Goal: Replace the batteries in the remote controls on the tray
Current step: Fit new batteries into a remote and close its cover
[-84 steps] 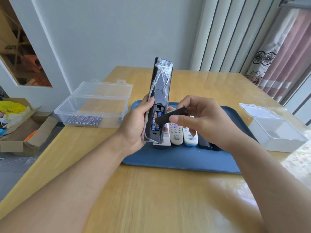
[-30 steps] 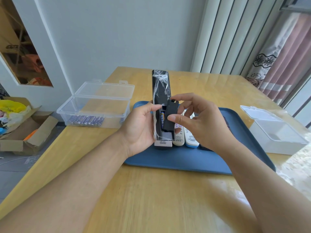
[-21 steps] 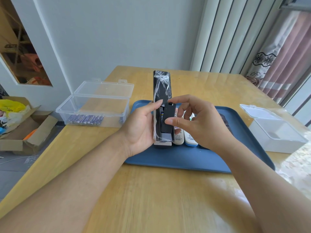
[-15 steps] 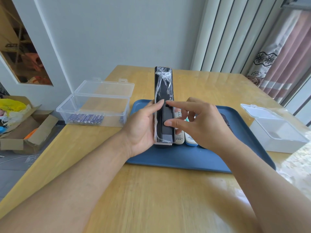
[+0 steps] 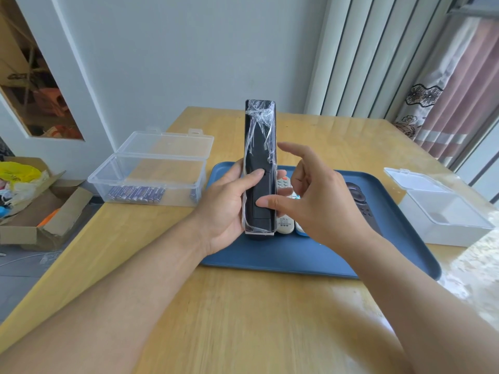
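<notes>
Black remote (image 5: 259, 168) upright in left hand (image 5: 225, 205) grip, right hand (image 5: 316, 197) thumb on cover, fingers spread

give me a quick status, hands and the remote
Left hand grips black remote, upright over tray. Right hand open, thumb pressing battery cover, which looks seated. Nothing blocking.

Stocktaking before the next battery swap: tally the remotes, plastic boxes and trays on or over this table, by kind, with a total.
Remotes: 4 (held remote in left hand; white remote, blue remote, dark remote lying flat); more may be hidden.
Plastic boxes: 2 (battery box, white box).
Trays: 1 (tray).
Total: 7.
</notes>
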The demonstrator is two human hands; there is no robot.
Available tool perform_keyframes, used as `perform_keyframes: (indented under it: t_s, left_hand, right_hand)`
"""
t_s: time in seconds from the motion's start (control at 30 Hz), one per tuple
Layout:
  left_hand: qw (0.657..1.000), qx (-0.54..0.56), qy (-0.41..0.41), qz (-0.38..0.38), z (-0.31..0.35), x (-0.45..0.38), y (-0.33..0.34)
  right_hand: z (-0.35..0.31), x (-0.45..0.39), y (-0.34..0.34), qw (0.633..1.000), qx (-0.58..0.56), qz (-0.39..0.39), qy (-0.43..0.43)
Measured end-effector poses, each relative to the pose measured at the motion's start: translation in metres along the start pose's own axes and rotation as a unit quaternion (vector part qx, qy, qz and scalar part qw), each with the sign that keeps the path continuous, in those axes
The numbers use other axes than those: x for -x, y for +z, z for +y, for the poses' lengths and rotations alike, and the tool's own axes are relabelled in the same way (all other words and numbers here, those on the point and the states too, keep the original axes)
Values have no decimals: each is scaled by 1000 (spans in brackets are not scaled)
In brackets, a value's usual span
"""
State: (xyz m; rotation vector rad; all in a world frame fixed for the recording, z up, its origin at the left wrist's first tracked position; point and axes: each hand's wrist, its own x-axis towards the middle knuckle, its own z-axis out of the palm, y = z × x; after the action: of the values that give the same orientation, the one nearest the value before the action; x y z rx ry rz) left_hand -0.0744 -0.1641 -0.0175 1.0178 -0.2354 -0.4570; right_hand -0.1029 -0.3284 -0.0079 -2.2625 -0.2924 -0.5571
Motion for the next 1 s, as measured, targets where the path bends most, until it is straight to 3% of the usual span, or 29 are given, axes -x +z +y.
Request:
perform_keyframes:
  t_s: [0.1, 0.27, 0.33, 0.4, 0.47, 0.53, 0.67, 0.87, 1.0]
  left_hand:
    - [1000, -19, 13, 17, 2, 0, 1]
    - [975, -149, 103, 131, 17, -7, -11]
    - [938, -264, 117, 190, 18, -8, -16]
    - [880, -398, 122, 227, 13, -8, -18]
    - [835, -489, 123, 218, 7, -7, -18]
    - [814, -536, 120, 191, 0, -5, -18]
    - [749, -630, 83, 187, -10, -1, -15]
    - [724, -666, 11, 177, -6, 2, -12]
    - [659, -729, 3, 187, -6, 7, -9]
  right_hand:
    - [3, 1, 2, 1000, 19, 11, -2]
    - [18, -3, 4, 996, 60, 24, 59]
    - [24, -4, 4, 991, 119, 3, 66]
    - [25, -2, 6, 986, 154, -41, 54]
    - [26, -1, 9, 983, 160, -90, 15]
    - [27, 1, 13, 973, 188, -133, -21]
    - [23, 3, 16, 959, 195, -202, -29]
    - [18, 5, 21, 956, 203, -205, -51]
    - [19, 7, 22, 945, 227, -233, -36]
